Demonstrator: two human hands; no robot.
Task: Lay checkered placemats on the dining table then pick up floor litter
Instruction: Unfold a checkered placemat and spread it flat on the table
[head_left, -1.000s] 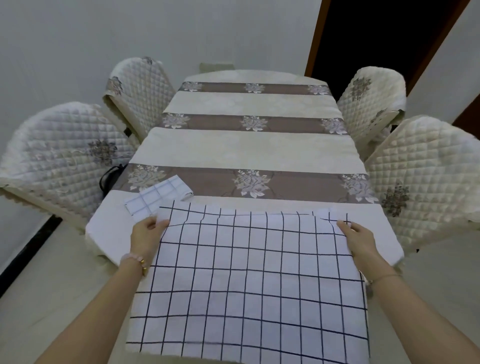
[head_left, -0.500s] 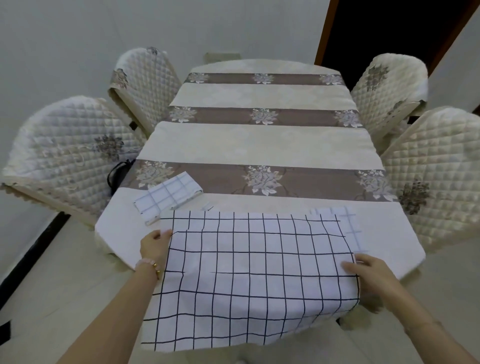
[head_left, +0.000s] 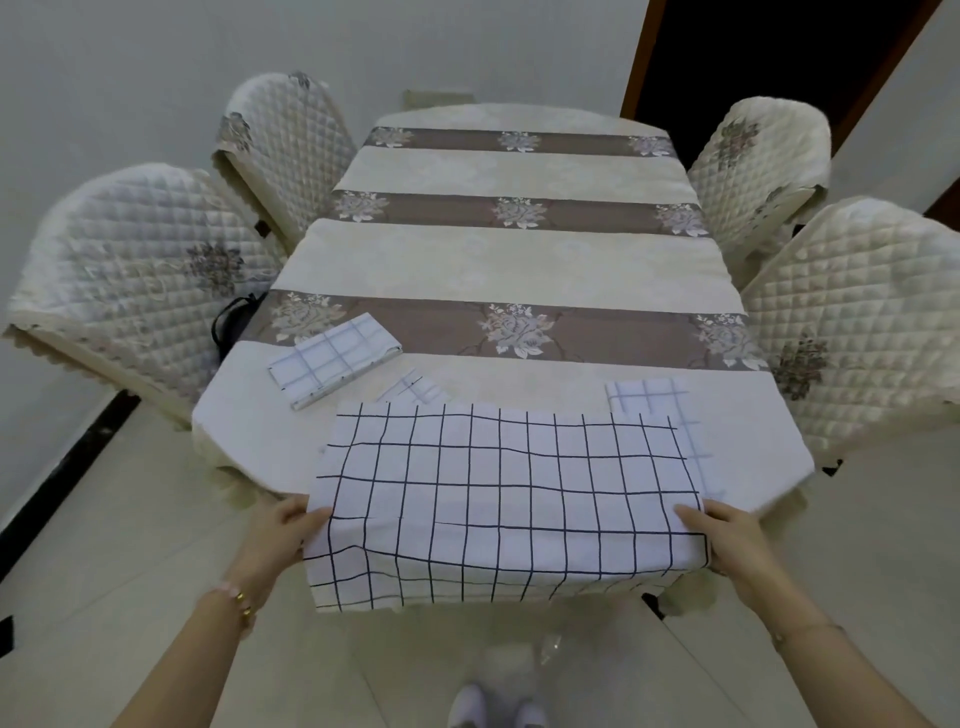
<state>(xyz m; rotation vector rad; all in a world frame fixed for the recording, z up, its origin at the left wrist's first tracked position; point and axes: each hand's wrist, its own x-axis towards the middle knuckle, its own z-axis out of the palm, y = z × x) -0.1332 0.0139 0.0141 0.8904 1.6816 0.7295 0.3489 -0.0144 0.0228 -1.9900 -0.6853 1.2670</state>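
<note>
Dining table (head_left: 519, 270): checkered placemat (head_left: 509, 483) overhangs its near edge.
Left hand (head_left: 283, 535) and right hand (head_left: 727, 535) pinch its sides; released now, it might slide off.

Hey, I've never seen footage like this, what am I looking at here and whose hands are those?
There is no machine: the camera sits on a person's head, looking forward and down. The left hand and right hand each have a grip on a near corner of a checkered placemat spread on the dining table; its near edge hangs over the table's end. A folded checkered placemat lies beyond it to the left, and more checkered cloth peeks out at its far right corner. Quilted chairs stand on both sides. The person's shoes show on the floor below.
</note>
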